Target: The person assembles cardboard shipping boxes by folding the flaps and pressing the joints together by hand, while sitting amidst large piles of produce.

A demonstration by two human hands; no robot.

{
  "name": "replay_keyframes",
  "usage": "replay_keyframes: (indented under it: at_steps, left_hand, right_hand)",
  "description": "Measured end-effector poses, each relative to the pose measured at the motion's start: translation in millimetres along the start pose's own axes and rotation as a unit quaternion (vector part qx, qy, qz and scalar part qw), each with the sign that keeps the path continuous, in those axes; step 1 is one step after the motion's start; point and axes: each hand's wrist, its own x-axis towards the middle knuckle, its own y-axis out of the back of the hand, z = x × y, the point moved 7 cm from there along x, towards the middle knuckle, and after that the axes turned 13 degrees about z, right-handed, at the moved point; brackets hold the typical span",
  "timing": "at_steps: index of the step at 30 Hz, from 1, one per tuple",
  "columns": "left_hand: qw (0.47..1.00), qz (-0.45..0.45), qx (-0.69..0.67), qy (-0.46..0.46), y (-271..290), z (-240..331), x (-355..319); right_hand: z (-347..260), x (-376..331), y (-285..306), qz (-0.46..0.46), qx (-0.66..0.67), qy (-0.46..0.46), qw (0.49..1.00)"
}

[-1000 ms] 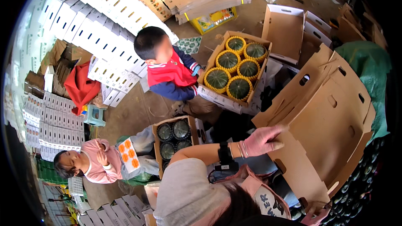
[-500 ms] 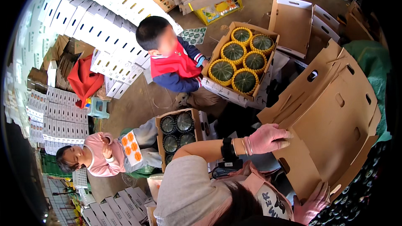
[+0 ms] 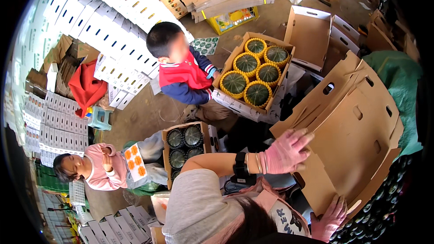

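The left hand [image 3: 289, 151], in a pink glove, lies flat on the folded bottom flaps of a big brown cardboard box [image 3: 357, 131], its fingers spread and pressing rather than gripping. The right hand [image 3: 330, 219], also in a pink glove, sits at the lower edge of the same box; its fingers curl against the cardboard, but whether they close round the edge I cannot tell. The box is tipped on its side in front of the person, between the two hands, its open flaps pointing up and to the left.

Just beyond it stands an open box of green squashes [image 3: 253, 74] in yellow foam nets, and a child in a red vest [image 3: 185, 70] crouches right beside that box. A smaller box of dark squashes [image 3: 185, 147] stands on the floor near the person's left arm, next to a child in pink [image 3: 95, 171].

As I judge it, the flaps could spring back open if the flat palm lifts, since nothing seems to lock them yet. The tipped box could also slide or swing toward the packed squashes and the crouching child, as it rests on little more than two hands
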Motion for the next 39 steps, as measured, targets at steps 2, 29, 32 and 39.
replay_keyframes:
  at_steps: [2, 29, 32, 39]
  left_hand:
    - [0.996, -0.018, -0.042, -0.072, -4, 17, 2]
    - [0.683, -0.652, -0.218, -0.247, -65, 74, -44]
    - [0.756, -0.445, -0.440, -0.192, -50, 58, 22]
    - [0.930, -0.104, -0.195, 0.293, -82, -100, 116]
  right_hand:
    - [0, 0, 1, -0.011, 0.001, -0.004, 1.000]
    - [-19, -10, -25, -0.432, 0.400, 0.048, 0.807]
    - [42, 4, 1, -0.216, 0.459, -0.067, 0.859]
    - [214, -3, -43, 0.025, 0.311, -0.422, 0.851]
